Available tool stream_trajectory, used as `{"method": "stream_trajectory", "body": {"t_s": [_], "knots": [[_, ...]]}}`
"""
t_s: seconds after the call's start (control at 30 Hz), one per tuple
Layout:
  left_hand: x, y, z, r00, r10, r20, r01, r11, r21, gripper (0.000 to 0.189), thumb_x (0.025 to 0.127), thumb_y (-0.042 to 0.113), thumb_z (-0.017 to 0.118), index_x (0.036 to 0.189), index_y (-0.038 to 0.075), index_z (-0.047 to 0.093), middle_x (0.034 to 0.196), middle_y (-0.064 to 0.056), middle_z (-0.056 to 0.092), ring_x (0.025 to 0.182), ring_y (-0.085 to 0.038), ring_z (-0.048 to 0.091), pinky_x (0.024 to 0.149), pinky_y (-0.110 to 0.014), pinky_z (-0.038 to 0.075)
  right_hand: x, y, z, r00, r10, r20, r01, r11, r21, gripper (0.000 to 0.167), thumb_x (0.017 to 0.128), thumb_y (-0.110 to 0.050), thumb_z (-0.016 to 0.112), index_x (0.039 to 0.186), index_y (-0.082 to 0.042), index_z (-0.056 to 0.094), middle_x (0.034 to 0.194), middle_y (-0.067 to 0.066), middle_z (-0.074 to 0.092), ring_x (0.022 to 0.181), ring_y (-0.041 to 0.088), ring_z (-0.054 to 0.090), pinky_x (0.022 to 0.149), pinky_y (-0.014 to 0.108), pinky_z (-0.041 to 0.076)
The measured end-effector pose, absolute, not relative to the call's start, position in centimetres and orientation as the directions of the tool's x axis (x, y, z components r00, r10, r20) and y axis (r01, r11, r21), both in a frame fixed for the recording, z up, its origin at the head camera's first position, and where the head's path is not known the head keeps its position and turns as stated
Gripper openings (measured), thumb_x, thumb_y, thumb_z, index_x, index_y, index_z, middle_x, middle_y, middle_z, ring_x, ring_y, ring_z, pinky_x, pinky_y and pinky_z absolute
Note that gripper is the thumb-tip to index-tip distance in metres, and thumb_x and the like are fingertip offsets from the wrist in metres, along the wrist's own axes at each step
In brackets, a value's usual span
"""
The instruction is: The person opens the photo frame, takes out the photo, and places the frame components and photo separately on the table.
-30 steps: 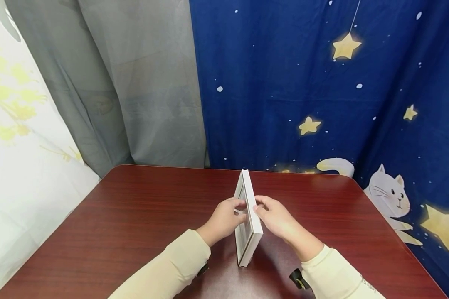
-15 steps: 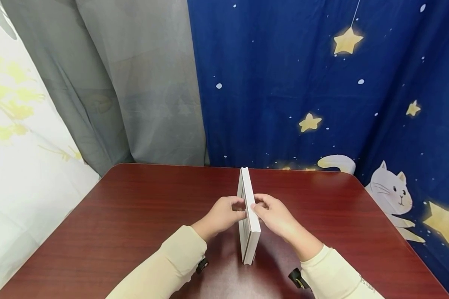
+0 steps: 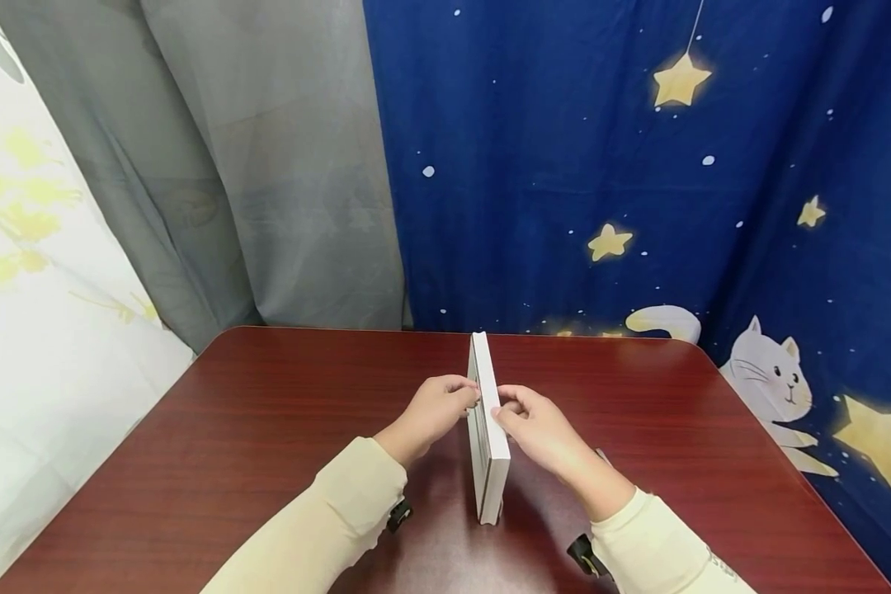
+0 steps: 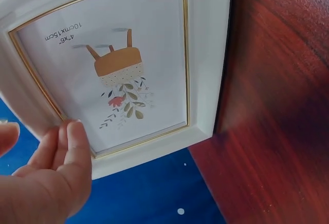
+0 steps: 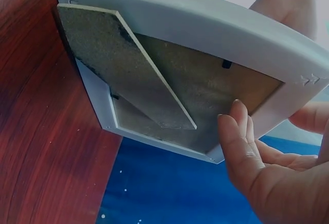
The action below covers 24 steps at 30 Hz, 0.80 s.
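Note:
A white picture frame (image 3: pixel 496 433) stands on edge on the table, seen almost side-on in the head view. My right hand (image 3: pixel 544 427) holds it, thumb on the near edge and fingers at the back; in the right wrist view these fingers (image 5: pixel 237 139) lie by the brown backing with its slanting support leg (image 5: pixel 121 62). On the front side, my left hand (image 3: pixel 432 412) touches the frame. Its fingertips (image 4: pixel 77 131) meet the gold inner border in the left wrist view, the thumb apart. A printed sheet (image 4: pixel 159 23) with a plant-pot drawing appears upside down there.
The reddish-brown wooden table (image 3: pixel 267 421) extends to both sides of the frame. Behind it hang a grey curtain (image 3: pixel 304 181) and a blue starry curtain (image 3: pixel 520 165). A white cloth (image 3: pixel 44 371) hangs at the left. Both wrists carry dark devices (image 3: pixel 399 515).
The frame has turned to a more edge-on angle. My left hand has shifted slightly up and away along its front, thumb and fingers closer together. The right hand keeps its hold.

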State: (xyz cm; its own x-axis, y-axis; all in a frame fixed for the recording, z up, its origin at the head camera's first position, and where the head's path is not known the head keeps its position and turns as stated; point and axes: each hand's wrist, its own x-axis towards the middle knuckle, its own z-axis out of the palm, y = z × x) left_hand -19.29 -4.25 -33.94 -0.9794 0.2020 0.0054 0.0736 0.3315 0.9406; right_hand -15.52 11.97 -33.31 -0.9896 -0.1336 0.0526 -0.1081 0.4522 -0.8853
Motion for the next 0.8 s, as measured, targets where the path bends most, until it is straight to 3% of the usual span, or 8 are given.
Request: {"method": "stream_trajectory", "body": {"t_s": [0.17,0.43,0.8], "knots": [[-19.4,-4.1,-33.6,-0.982,0.188,0.026,0.099,0.388,0.916,0.031,0.093,0.027,0.061,0.101,-0.001,0.069,0.096,-0.009,0.068,0.086,-0.018,0.058,0.075,-0.031,0.050,-15.2,11.8,-33.2,-0.990,-0.127,0.067,-0.123,0.504,-0.855,0.041,0.091,-0.015,0.060,0.128,0.003,0.055,0.094,0.007,0.066,0.081,0.015,0.060,0.069,0.030,0.047],[-19.7,-4.1,-33.2,-0.982,0.158,0.100,0.172,0.561,0.810,0.036,0.086,0.038,0.070,0.091,0.002,0.069,0.086,-0.006,0.068,0.076,-0.017,0.056,0.065,-0.029,0.047,-14.5,11.6,-32.9,-0.984,-0.152,0.091,-0.157,0.514,-0.843,0.045,0.089,-0.019,0.063,0.127,0.004,0.056,0.094,0.006,0.065,0.084,0.016,0.061,0.070,0.031,0.048],[-19.6,-4.4,-32.9,-0.991,0.098,0.093,0.132,0.537,0.833,0.031,0.080,0.032,0.076,0.082,0.002,0.068,0.074,-0.005,0.064,0.069,-0.017,0.054,0.059,-0.028,0.045,-14.5,11.4,-33.1,-0.990,-0.125,0.064,-0.110,0.415,-0.903,0.036,0.097,-0.014,0.050,0.126,0.007,0.055,0.089,0.007,0.066,0.079,0.020,0.062,0.071,0.034,0.053]]}}
